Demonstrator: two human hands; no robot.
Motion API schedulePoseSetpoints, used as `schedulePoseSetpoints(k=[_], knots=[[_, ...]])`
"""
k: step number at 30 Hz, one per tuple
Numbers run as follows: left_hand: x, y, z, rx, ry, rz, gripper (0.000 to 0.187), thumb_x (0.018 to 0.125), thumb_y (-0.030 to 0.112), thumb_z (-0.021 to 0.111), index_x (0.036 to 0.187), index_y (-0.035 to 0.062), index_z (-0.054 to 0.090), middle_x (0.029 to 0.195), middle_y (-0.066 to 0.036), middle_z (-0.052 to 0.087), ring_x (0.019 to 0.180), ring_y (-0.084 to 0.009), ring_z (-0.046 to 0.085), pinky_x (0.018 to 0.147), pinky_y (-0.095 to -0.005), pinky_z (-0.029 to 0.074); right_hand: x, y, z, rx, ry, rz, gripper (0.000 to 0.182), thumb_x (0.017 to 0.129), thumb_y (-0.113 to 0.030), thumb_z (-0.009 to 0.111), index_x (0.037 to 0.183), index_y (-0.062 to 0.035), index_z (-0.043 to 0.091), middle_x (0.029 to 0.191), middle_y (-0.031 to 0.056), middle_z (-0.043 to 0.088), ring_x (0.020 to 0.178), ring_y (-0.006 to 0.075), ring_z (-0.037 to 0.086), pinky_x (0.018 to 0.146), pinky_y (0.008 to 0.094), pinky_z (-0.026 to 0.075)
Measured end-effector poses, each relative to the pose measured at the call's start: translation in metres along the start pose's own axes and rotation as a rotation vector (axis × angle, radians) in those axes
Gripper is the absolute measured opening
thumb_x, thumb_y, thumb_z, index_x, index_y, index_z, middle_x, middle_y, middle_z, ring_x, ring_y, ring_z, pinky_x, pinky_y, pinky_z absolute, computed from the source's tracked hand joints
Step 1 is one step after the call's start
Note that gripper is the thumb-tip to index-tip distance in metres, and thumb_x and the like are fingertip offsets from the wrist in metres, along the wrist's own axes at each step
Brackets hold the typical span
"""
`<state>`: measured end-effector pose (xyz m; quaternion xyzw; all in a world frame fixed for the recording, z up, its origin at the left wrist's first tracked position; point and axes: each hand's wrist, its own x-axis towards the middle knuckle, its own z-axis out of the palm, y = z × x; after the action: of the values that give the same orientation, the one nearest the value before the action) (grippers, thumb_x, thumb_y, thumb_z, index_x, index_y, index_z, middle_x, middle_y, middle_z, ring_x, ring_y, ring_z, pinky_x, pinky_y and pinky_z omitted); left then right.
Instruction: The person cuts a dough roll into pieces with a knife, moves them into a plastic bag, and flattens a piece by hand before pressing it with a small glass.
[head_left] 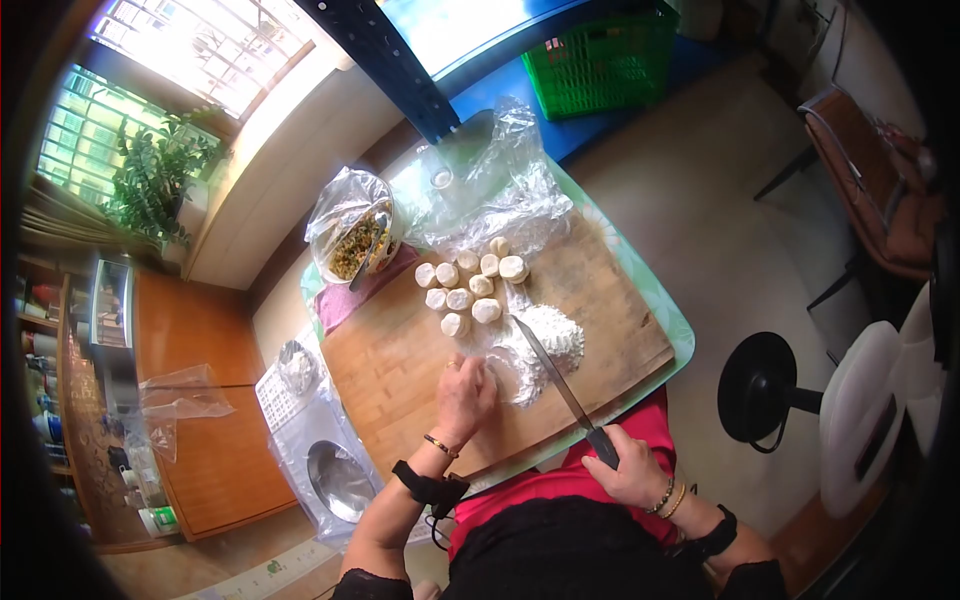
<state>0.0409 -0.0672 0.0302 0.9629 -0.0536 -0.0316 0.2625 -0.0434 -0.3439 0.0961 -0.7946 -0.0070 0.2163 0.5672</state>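
My right hand (627,468) grips the dark handle of a knife (556,374). Its long blade slants up and left across a pile of white flour (553,335). My left hand (466,396) rests low over the wooden board (385,370), at the left edge of the flour, with its fingers curled in. Whatever those fingers may hold is hidden. Beyond the hands, several small round floured dough pieces (482,286) sit grouped on the board. A bowl (398,232) of chopped filling (358,247) with a spoon in it stands at the board's far left, partly under plastic wrap.
Crumpled clear plastic (500,205) lies along the board's far edge. A pink cloth (365,290) is tucked by the bowl. A plastic-covered kitchen scale (338,482) stands at left. Behind are a green basket (602,65) and, at right, a black stool (757,390).
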Motion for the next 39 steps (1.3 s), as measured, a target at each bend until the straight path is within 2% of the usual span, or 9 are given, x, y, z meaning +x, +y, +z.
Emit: schedulePoseSetpoints(k=[5,11,17,21,27,28,31,33,39], knots=[[0.044,0.021,-0.014,-0.097,0.22,0.092,0.024,0.078,0.006,0.065,0.101,0.0054,0.057,0.082,-0.012,0.054,0.077,-0.0302,0.056,0.067,-0.0409,0.046,0.001,0.0,-0.003,0.051,0.012,0.023,0.035,0.083,-0.02,0.07,0.106,0.0007,0.052,0.069,0.0187,0.06,0.067,0.0378,0.065,0.057,0.0416,0.049],[0.097,0.041,0.001,-0.005,0.262,0.165,0.036,0.076,0.011,0.068,0.109,0.0046,0.057,0.088,-0.012,0.057,0.084,-0.0305,0.057,0.074,-0.041,0.041,0.006,-0.006,-0.012,0.074,0.034,0.051,0.036,0.084,-0.019,0.07,0.107,0.0012,0.052,0.068,0.0165,0.059,0.064,0.0342,0.066,0.056,0.0397,0.049],[0.122,0.024,0.021,0.142,0.229,0.177,0.029,0.074,0.014,0.071,0.098,0.0077,0.055,0.079,-0.008,0.056,0.08,-0.0284,0.055,0.073,-0.0416,0.04,0.008,-0.005,-0.02,0.091,0.076,0.091,0.036,0.084,-0.019,0.07,0.107,0.001,0.051,0.067,0.0152,0.06,0.064,0.0331,0.067,0.056,0.0393,0.05],[0.113,0.033,0.003,0.069,0.334,0.257,0.026,0.075,0.013,0.073,0.097,0.0072,0.059,0.092,-0.011,0.059,0.089,-0.0305,0.057,0.08,-0.0408,0.043,0.011,-0.002,-0.021,0.063,0.066,0.064,0.035,0.084,-0.018,0.07,0.107,0.0006,0.052,0.069,0.016,0.061,0.066,0.0342,0.067,0.057,0.0395,0.051],[0.03,-0.019,-0.039,-0.041,0.327,-0.023,0.006,0.081,0.006,0.066,0.082,0.0049,0.06,0.082,-0.013,0.06,0.082,-0.0316,0.057,0.073,-0.041,0.043,0.012,-0.007,-0.013,0.041,-0.005,-0.006,0.035,0.083,-0.019,0.07,0.108,0.0,0.053,0.072,0.0184,0.062,0.068,0.0363,0.067,0.058,0.0408,0.051],[0.011,-0.026,-0.044,0.027,0.395,0.025,0.011,0.085,0.005,0.064,0.077,0.0019,0.057,0.07,-0.01,0.056,0.068,-0.0257,0.054,0.065,-0.0365,0.043,0.013,-0.009,-0.009,0.018,-0.05,-0.024,0.036,0.083,-0.02,0.07,0.109,0.0002,0.053,0.072,0.0186,0.063,0.069,0.0366,0.067,0.058,0.0412,0.051],[-0.054,-0.057,-0.041,0.002,0.366,-0.19,0.012,0.086,0.008,0.065,0.077,0.0034,0.058,0.071,-0.011,0.055,0.066,-0.0272,0.055,0.065,-0.0384,0.043,0.012,-0.011,0.007,-0.04,-0.157,-0.053,0.037,0.084,-0.023,0.07,0.11,-0.0012,0.053,0.074,0.0188,0.064,0.068,0.0374,0.066,0.058,0.0431,0.052],[-0.08,-0.055,-0.035,-0.216,0.367,-0.373,0.015,0.087,0.012,0.066,0.077,0.0029,0.059,0.071,-0.009,0.055,0.061,-0.0203,0.053,0.058,-0.0334,0.043,0.014,-0.017,0.019,-0.105,-0.309,-0.063,0.036,0.085,-0.026,0.068,0.109,-0.0036,0.054,0.074,0.0185,0.064,0.068,0.0376,0.066,0.058,0.0445,0.052],[-0.108,-0.055,-0.007,-0.442,0.434,-0.401,0.012,0.084,0.009,0.069,0.092,0.002,0.064,0.08,-0.006,0.058,0.062,-0.0128,0.055,0.058,-0.0276,0.046,0.016,-0.026,0.051,-0.286,-0.439,-0.122,0.036,0.087,-0.032,0.064,0.109,-0.0058,0.052,0.072,0.0193,0.064,0.068,0.0393,0.065,0.061,0.0488,0.051]])
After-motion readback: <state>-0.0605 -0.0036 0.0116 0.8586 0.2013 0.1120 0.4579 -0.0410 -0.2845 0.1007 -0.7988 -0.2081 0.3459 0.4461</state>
